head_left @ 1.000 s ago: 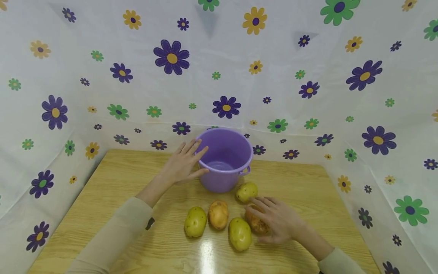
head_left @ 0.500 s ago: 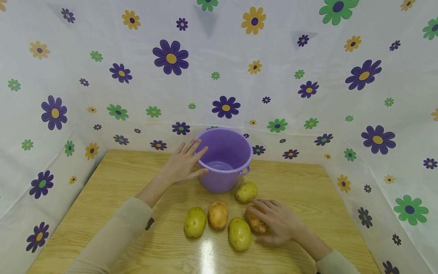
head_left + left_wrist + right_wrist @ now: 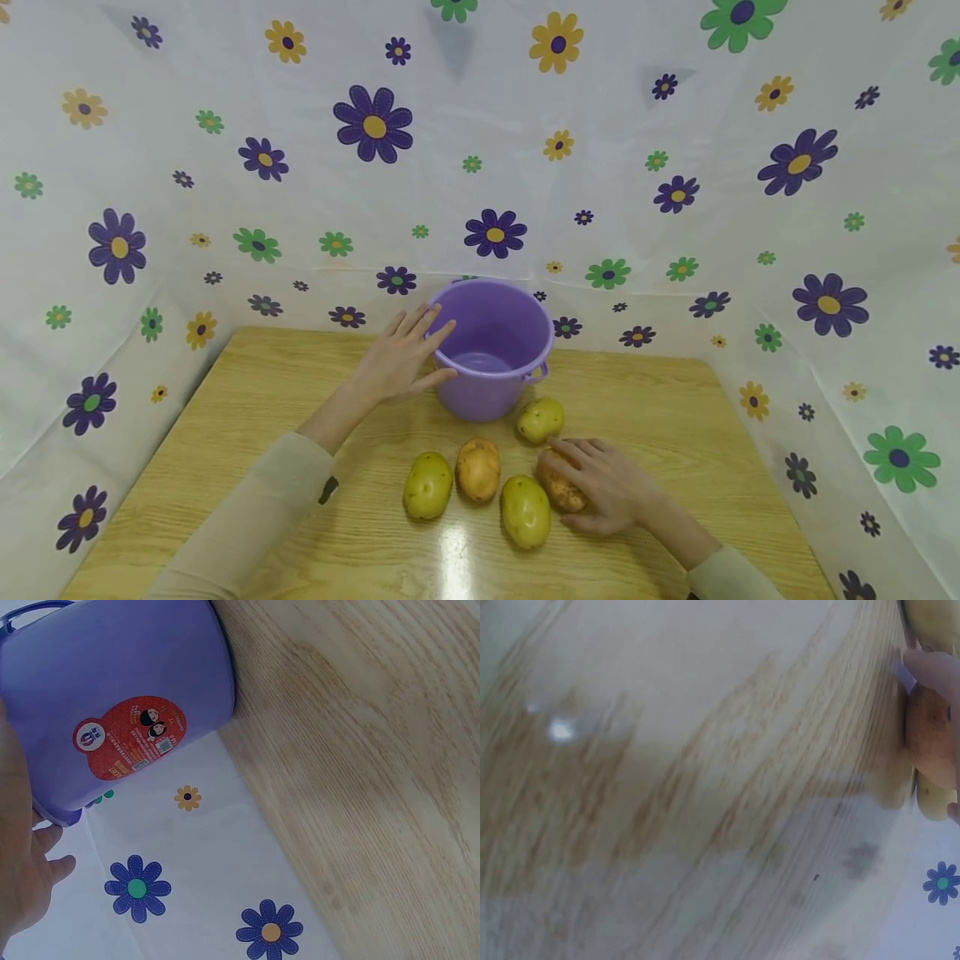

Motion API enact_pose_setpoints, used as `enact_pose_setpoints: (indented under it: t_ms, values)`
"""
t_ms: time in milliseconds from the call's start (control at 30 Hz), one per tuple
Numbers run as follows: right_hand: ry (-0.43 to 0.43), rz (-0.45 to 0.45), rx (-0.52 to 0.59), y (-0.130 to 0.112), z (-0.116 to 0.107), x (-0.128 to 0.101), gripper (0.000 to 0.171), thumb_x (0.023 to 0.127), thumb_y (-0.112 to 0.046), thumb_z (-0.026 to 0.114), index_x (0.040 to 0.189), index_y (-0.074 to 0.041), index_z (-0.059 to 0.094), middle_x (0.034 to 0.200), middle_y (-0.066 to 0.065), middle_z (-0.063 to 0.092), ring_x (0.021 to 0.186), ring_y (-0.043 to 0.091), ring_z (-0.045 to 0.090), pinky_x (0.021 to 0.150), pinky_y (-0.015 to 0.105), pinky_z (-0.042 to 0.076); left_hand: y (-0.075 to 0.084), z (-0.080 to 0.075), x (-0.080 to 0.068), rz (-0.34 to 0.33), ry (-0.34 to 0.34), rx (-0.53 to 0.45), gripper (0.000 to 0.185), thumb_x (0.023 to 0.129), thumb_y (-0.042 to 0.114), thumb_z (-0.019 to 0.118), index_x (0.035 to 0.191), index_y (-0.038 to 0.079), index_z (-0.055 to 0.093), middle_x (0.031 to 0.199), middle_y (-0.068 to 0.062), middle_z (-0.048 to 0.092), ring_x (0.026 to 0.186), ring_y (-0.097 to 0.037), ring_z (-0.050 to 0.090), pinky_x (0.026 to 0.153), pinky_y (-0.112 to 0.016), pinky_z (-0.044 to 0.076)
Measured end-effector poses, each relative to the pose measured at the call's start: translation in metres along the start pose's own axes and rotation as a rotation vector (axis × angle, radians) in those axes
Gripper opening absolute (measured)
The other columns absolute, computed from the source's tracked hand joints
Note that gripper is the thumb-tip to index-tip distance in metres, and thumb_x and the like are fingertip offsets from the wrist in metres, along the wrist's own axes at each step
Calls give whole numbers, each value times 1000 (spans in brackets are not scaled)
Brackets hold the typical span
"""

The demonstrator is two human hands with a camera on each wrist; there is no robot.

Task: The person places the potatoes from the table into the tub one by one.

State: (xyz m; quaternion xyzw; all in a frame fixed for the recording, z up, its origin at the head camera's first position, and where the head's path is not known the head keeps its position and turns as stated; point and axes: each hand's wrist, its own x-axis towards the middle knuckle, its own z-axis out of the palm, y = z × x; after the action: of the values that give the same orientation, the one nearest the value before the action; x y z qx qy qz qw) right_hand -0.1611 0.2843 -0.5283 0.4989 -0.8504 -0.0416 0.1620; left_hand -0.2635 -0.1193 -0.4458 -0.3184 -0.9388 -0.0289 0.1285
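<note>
Potatoes lie in a loose cluster on the wooden surface [image 3: 247, 392], and our right hand [image 3: 611, 487] covers the brownest one — the brown potato [image 3: 561, 492], at the right end of the group. Our fingers curl over its top and the thumb sits low beside it, so this grip is closed around it while it rests on the surface. Just left of it lies a yellow-green potato [image 3: 525, 511], then a tan potato [image 3: 478, 469] and another yellow potato [image 3: 428, 485]; a small yellow potato [image 3: 540, 419] sits nearer the purple bucket [image 3: 495, 350]. Our left hand [image 3: 397, 360] lies flat against the bucket's left side — fingers straight, thumb along the wall below the rim. From the left wrist, a red sticker [image 3: 133, 746] shows on the bucket wall. Flowered sheeting [image 3: 675, 167] surrounds everything.
</note>
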Motion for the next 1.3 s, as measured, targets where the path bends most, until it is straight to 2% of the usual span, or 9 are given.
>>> enact_pose_setpoints:
  t_ms: [133, 400, 700, 1000, 1300]
  values:
    - [11, -8, 6, -1, 0, 1, 96, 74, -63, 82, 152, -15, 53, 146, 14, 63, 122, 26, 68, 99, 44, 62, 0, 0, 0, -5, -11, -2, 111, 90, 87, -6, 167, 16, 32, 174, -21, 27, 165, -39, 21, 134, -59, 22]
    - [19, -6, 15, -2, 4, 3, 88, 75, -58, 83, 148, -17, 56, 143, 11, 64, 117, 24, 68, 95, 42, 63, 0, 0, -1, 0, 16, -6, 112, 90, 88, -5, 166, 16, 35, 173, -22, 30, 162, -41, 27, 133, -59, 24]
    - [9, 6, 5, -2, 4, 2, 88, 72, -57, 84, 146, -18, 56, 143, 11, 64, 113, 23, 68, 91, 43, 64, 0, 1, -1, -4, 16, -3, 103, 96, 86, 5, 166, 16, 34, 174, -21, 29, 164, -39, 22, 134, -59, 24]
    - [4, 16, -1, 1, -3, 3, 87, 74, -58, 83, 146, -17, 57, 140, 13, 65, 113, 24, 69, 90, 44, 63, 1, 0, -1, -6, 10, -5, 112, 90, 88, -6, 166, 16, 34, 173, -22, 29, 164, -39, 22, 134, -59, 23]
    - [54, 15, -35, 6, -6, 4, 88, 72, -62, 80, 145, -17, 58, 136, 9, 66, 111, 22, 67, 89, 41, 62, 2, -2, -1, -7, 4, 6, 112, 90, 87, -7, 166, 16, 34, 173, -22, 29, 164, -40, 22, 134, -59, 24]
